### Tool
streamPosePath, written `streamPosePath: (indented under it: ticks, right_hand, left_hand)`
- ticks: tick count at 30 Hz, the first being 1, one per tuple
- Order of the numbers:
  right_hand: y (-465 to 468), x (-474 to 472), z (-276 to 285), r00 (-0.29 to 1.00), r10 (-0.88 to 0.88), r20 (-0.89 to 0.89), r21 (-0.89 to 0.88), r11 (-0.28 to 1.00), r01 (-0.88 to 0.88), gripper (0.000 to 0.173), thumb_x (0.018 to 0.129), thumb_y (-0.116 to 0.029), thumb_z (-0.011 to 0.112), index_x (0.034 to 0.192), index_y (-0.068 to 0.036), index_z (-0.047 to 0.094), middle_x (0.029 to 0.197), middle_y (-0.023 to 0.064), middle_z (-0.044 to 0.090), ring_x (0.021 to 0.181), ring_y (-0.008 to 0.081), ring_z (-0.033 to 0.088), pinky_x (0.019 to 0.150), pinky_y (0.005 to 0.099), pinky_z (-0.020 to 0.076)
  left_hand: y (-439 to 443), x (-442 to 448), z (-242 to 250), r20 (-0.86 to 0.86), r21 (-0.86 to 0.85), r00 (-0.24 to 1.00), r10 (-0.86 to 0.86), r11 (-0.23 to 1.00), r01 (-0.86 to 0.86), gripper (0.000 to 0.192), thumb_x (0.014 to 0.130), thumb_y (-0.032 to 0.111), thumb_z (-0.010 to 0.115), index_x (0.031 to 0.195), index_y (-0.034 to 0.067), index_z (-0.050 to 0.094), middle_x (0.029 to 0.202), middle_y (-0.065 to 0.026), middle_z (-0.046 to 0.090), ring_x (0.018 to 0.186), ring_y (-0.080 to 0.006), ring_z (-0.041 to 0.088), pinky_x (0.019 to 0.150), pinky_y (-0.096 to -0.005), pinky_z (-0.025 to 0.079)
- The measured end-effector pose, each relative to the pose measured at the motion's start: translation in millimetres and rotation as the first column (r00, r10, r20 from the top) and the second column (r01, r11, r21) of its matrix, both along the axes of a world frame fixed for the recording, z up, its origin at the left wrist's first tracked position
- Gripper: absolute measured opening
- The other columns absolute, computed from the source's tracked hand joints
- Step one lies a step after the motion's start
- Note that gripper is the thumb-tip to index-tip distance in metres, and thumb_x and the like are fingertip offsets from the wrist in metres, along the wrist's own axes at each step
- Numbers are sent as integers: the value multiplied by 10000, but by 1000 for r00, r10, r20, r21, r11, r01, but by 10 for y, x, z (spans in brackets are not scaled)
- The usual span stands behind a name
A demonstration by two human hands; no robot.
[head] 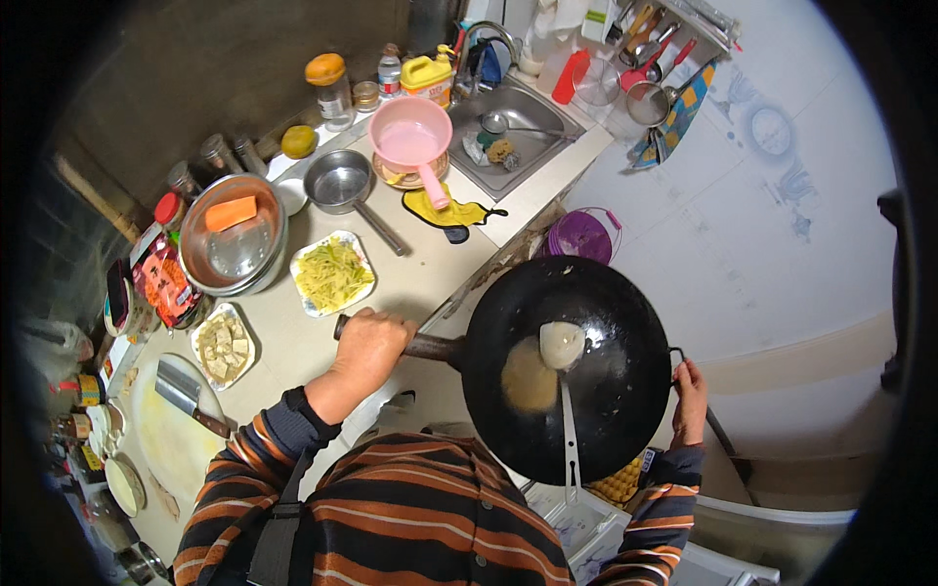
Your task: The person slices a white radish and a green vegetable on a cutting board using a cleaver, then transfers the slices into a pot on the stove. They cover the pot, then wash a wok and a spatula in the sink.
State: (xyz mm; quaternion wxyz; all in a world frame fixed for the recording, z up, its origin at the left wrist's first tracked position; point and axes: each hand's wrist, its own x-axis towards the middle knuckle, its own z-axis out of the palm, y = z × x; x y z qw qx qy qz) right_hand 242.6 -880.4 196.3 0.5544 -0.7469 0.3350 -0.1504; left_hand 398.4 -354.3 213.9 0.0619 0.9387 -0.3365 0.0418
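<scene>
A large black wok (623,315) hangs before me, off the counter's edge. My left hand (372,344) is closed around its long dark handle (432,347). On the far side, my right hand (689,399) grips the small metal loop handle (677,353). A little cloudy brownish liquid (529,377) lies in the bottom of the wok. A ladle (569,417) with a long slotted metal handle rests inside, its bowl holding or coated with something whitish. The ladle's handle reaches over the rim near my body.
On the counter stand a plate of pale green shreds (333,272), a dish of tofu cubes (223,348), a steel saucepan (338,182) and nested bowls (233,242). A cleaver (183,392) lies on the round cutting board (165,432). Beyond are a sink (531,110) and a purple bucket (582,236).
</scene>
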Motion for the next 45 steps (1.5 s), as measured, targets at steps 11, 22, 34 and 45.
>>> streamPosePath:
  ticks: [11,22,34,45]
  right_hand:
    - [-1124,2631,-77,924,383,14,3,924,-383,498,957,-229,576,1326,91,477,1188,114,607,1065,154,551,973,276,400]
    - [-970,5265,-330,625,778,60,131,615,-778,376,959,-187,574,1251,48,550,1061,33,630,954,106,563,875,234,425]
    - [-254,6565,-922,376,926,9,0,376,-926,448,900,-230,660,1250,25,546,995,81,648,891,152,593,798,283,474]
    - [2,7511,-1422,-84,988,126,422,-130,-897,451,963,-294,565,1317,-19,514,1067,103,662,951,181,626,810,302,494]
  left_hand:
    - [-1255,799,-290,-65,24,914,401,916,-400,147,685,180,721,803,126,651,713,-53,625,722,-253,636,678,-379,472]
    - [-1936,981,-433,-47,29,605,795,607,-794,251,662,171,755,897,130,680,762,-53,653,746,-255,635,698,-380,483]
    - [-2272,1110,-528,-35,89,304,952,306,-948,302,644,125,760,934,108,677,812,-74,671,769,-271,644,723,-377,484]
    - [-2914,890,-566,-20,243,-32,999,-26,-970,365,599,94,776,951,123,682,836,-68,666,792,-286,634,755,-391,482]
